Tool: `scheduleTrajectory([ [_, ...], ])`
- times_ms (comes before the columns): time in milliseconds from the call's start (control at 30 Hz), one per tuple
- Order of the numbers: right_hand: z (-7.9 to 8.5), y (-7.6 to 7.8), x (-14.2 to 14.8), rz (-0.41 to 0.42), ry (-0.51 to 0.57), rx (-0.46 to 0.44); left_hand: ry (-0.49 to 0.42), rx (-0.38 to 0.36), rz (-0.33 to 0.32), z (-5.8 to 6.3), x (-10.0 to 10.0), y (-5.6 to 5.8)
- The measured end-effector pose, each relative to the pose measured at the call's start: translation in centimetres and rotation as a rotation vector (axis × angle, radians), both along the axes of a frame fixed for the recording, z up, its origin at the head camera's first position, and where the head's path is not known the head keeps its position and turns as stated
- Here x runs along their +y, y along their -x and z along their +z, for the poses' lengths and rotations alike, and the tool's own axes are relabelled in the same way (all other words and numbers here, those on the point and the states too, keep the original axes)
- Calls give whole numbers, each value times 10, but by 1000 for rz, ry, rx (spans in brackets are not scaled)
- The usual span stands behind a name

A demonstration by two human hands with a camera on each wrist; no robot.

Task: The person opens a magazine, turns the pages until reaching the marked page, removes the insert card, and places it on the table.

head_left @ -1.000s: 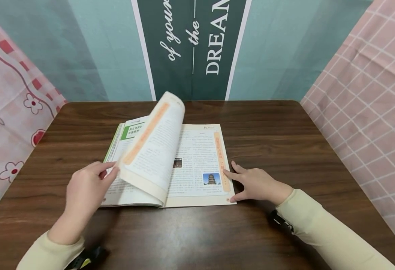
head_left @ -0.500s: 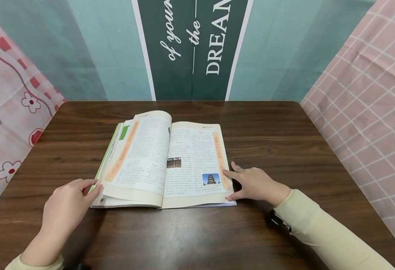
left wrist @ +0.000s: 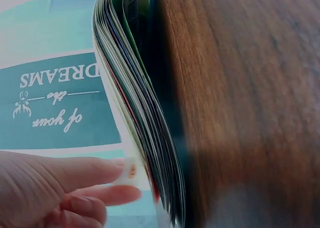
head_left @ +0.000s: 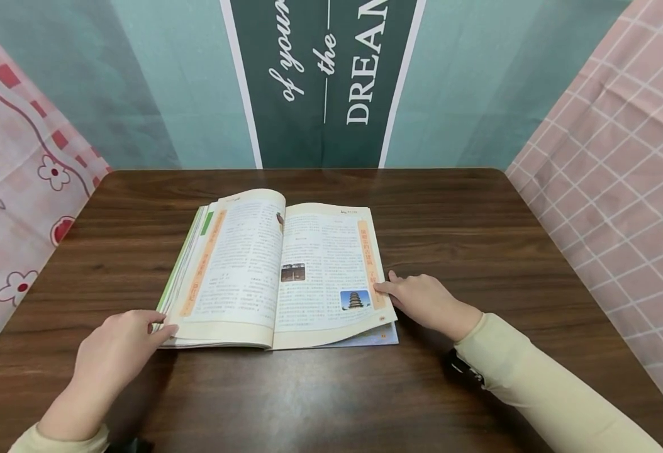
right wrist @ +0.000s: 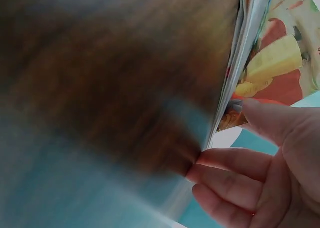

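An open magazine (head_left: 241, 264) lies on the table, with printed text and orange side strips on both pages. My left hand (head_left: 117, 352) is at the near left corner of the left page; in the left wrist view, thumb and forefinger pinch that page corner (left wrist: 132, 170). At the magazine's right edge, my right hand (head_left: 432, 303) pinches the right page (head_left: 323, 264). Its thumb is hidden in the head view, while the right wrist view shows the thumb against a colourful page (right wrist: 277, 63). The right page's near corner is lifted, exposing a bluish page (head_left: 365, 338) beneath.
The dark wooden table (head_left: 467, 226) extends around the magazine. Behind it hangs a teal cloth (head_left: 195, 94) with a dark green lettered panel (head_left: 323, 138). Pink patterned cloths flank the table on the left (head_left: 14, 189) and the right (head_left: 620, 157).
The left hand has carried a raised page leftward and down onto the left side. The right hand's thumb has gone out of sight at the right page's edge, and that page's near corner has lifted.
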State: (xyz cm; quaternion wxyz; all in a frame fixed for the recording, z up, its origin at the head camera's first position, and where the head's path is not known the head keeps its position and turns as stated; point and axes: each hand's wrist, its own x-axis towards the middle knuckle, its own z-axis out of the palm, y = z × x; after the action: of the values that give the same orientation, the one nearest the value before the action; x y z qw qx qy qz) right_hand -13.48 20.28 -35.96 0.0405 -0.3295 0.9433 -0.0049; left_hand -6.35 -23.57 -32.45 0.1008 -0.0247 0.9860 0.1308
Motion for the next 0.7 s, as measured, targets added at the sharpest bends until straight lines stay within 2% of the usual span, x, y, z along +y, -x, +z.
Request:
scheduleTrajectory([
  [133, 1, 1, 1, -1, 13, -13, 26, -52, 0, -2, -1, 5],
  [233, 2, 3, 1, 5, 22, -23, 38, -62, 4, -2, -2, 6],
  [333, 3, 5, 0, 8, 28, -30, 39, -16, 8, 1, 2, 5],
  [400, 3, 6, -1, 11, 38, -28, 6, 71, -15, 6, 12, 6],
  [500, 4, 7, -1, 13, 58, -16, -82, 237, -104, 12, 42, 11],
  [567, 4, 7, -2, 12, 58, -19, -158, 311, -191, 15, 68, 16],
  [633, 4, 8, -4, 9, 49, -26, -228, 338, -266, 15, 97, 21],
  [700, 3, 9, -5, 6, 38, -34, -287, 329, -324, 15, 124, 26],
])
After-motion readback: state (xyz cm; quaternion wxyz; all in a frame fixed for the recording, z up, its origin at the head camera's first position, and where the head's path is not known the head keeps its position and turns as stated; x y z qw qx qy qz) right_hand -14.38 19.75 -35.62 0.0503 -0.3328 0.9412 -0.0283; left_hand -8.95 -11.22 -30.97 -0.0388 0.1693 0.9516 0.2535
